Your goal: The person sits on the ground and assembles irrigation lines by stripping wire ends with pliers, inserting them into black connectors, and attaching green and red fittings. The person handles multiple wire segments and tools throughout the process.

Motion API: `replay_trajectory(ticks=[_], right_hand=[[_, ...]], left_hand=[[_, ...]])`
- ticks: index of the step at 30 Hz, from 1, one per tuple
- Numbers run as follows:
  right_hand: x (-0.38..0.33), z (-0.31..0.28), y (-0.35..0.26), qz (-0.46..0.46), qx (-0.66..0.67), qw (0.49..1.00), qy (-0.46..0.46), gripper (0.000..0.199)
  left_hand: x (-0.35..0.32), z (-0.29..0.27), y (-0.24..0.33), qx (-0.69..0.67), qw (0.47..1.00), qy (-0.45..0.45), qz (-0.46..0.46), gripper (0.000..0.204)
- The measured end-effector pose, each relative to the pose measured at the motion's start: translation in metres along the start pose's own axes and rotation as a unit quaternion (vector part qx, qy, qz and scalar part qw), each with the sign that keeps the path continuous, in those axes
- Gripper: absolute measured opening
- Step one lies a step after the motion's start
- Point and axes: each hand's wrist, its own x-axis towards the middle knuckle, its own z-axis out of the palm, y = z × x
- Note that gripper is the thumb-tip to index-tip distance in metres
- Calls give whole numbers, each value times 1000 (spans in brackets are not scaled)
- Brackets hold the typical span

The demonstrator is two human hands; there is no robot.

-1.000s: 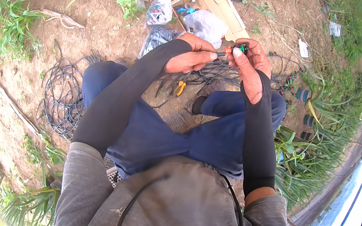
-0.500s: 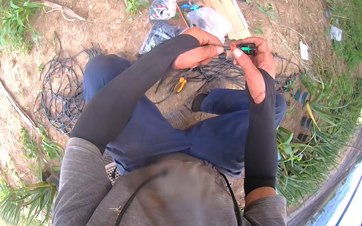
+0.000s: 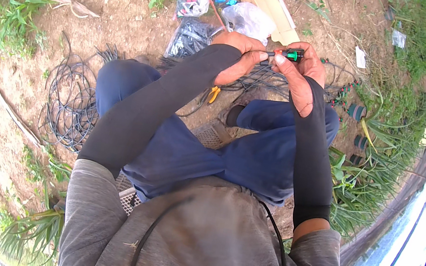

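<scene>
Out in front of my crossed legs, both hands meet over a small black fitting with green and red parts. My right hand is closed round it, thumb and fingers pinching its red end. From the left, my left hand pinches a thin black tube whose end meets the fitting. Whether the tube is seated inside it is hidden by my fingertips. Below my left hand, yellow-handled pliers lie on the ground. A bundle of black tubes lies under my hands.
Beyond my hands are a clear bag of black parts, a bag of small coloured parts, a crumpled clear bag and an open cardboard box. Tangled black tubing lies left; red-and-green fittings and plants are right.
My left hand has come slightly right, its fingertips nearer the fitting. The right hand keeps its grip, with more of the fitting's green part showing. The whole view has shifted a little.
</scene>
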Motion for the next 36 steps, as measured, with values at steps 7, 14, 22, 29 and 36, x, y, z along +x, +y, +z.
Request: replay_trajectory(ticks=[7,14,22,29,36], right_hand=[[5,-1,1,2,19,999,-26,25],[10,-9,2,18,10,998,-52,27],[31,-43,-9,-81,-33,993,-82,66],[-36,-207,72,1,3,961,275,24],[-186,-216,396,418,-247,845,226,28]], left_hand=[[-3,4,-5,35,998,44,31,16],[-2,11,-8,48,994,68,65,15],[17,13,-2,-104,990,57,-80,25],[36,-5,-15,-159,975,123,-92,32],[60,-2,-41,-163,965,146,-147,35]])
